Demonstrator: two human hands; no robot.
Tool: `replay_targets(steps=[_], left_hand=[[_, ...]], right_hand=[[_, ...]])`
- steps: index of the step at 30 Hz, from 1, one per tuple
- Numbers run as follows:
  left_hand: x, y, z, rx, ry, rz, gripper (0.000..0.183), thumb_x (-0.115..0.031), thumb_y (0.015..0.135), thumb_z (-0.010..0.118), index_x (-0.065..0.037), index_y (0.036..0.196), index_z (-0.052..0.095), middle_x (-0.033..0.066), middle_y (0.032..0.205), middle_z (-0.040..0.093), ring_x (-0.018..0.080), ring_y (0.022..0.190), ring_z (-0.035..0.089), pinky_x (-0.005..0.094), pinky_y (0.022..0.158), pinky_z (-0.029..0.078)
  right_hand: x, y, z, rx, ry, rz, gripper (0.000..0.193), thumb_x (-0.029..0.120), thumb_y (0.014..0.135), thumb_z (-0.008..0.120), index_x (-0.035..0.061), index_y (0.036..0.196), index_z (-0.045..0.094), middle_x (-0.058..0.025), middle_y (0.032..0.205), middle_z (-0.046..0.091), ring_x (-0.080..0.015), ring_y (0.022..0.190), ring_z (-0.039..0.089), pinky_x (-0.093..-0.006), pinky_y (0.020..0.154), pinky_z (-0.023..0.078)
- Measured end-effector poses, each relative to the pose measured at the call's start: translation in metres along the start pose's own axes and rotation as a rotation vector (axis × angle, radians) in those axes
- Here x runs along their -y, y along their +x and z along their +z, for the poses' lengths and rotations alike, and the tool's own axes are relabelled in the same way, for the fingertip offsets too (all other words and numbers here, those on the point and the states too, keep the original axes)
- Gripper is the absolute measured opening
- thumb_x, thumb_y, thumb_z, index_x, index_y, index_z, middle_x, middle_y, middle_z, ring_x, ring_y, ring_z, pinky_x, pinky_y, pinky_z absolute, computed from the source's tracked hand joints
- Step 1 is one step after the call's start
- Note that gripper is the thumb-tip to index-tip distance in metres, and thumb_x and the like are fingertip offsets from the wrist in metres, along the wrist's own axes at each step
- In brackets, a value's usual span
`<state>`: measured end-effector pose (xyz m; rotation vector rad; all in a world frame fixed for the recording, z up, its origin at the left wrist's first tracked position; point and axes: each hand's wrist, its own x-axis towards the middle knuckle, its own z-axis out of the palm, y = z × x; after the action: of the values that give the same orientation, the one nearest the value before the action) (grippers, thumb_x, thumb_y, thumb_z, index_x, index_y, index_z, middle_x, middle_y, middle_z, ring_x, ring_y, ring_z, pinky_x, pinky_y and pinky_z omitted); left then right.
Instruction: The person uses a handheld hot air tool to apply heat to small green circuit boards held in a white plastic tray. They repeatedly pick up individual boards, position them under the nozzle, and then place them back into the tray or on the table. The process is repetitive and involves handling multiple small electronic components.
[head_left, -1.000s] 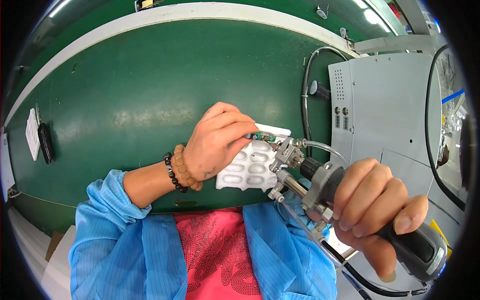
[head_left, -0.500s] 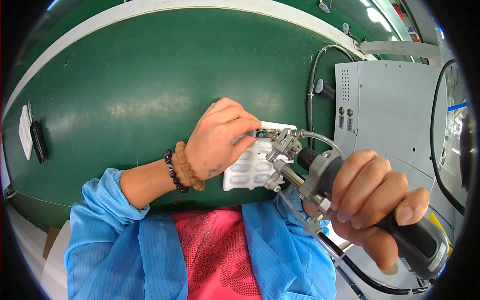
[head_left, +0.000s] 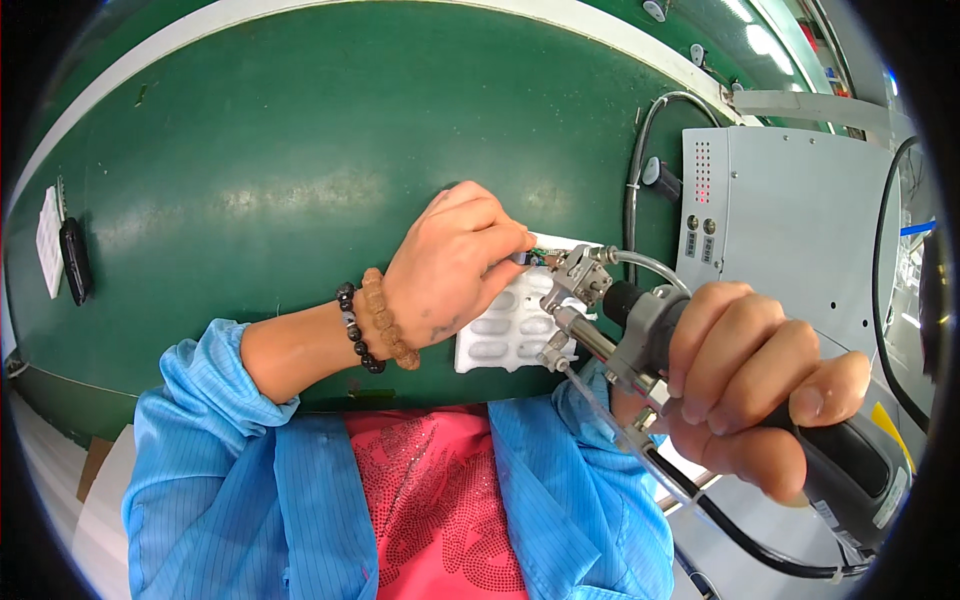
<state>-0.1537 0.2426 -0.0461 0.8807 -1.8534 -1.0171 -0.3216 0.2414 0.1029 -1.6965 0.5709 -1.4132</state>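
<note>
My right hand (head_left: 755, 375) is wrapped round the dark handle of a power screwdriver (head_left: 643, 335) with a metal head and clear hoses. The metal head points leftward over a white tray (head_left: 516, 305) with oval recesses. At the tray's far edge, my left hand (head_left: 450, 262) pinches a small part with a green circuit board (head_left: 537, 257). The screwdriver's tip comes close to the board. Whether they touch is hidden behind the metal head. My left fingers and thumb cover the board's left end.
A grey metal box (head_left: 790, 220) with vents and round fittings stands on the right. Beside it are a black cable (head_left: 632, 190) and a small dark object with a pale end (head_left: 660, 178). A black case (head_left: 75, 262) and a white sheet (head_left: 50, 243) lie far left on the green table (head_left: 250, 130).
My left hand and the board sit slightly farther right and up in the picture, while the whole view has shifted a little. Red lights now show in the grey box's vents. Both grips are unchanged.
</note>
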Motion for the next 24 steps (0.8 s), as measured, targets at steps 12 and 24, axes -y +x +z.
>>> replay_targets(steps=[12,24], left_hand=[[-0.009,0.002,-0.009,-0.094,0.093,0.119,0.029,-0.011,0.073,0.08,-0.006,0.099,0.07,0.0096,0.095,0.067,0.0291,0.093,0.061,0.0402,0.082,0.051],[0.087,0.144,-0.191,-0.573,0.559,-0.012,0.04,-0.031,0.086,0.075,-0.003,0.115,0.069,0.012,0.115,0.071,0.0239,0.105,0.068,0.0352,0.093,0.051]], right_hand=[[0.075,-0.031,-0.026,-0.072,0.071,-0.158,0.044,0.044,0.096,0.06,0.0069,0.116,0.049,0.0001,0.07,0.048,-0.0136,0.056,0.047,-0.0248,0.051,0.042],[0.066,-0.034,-0.02,-0.106,0.057,-0.169,0.042,0.042,0.094,0.064,0.0073,0.111,0.048,-0.0024,0.068,0.049,-0.0139,0.053,0.048,-0.0255,0.045,0.042]])
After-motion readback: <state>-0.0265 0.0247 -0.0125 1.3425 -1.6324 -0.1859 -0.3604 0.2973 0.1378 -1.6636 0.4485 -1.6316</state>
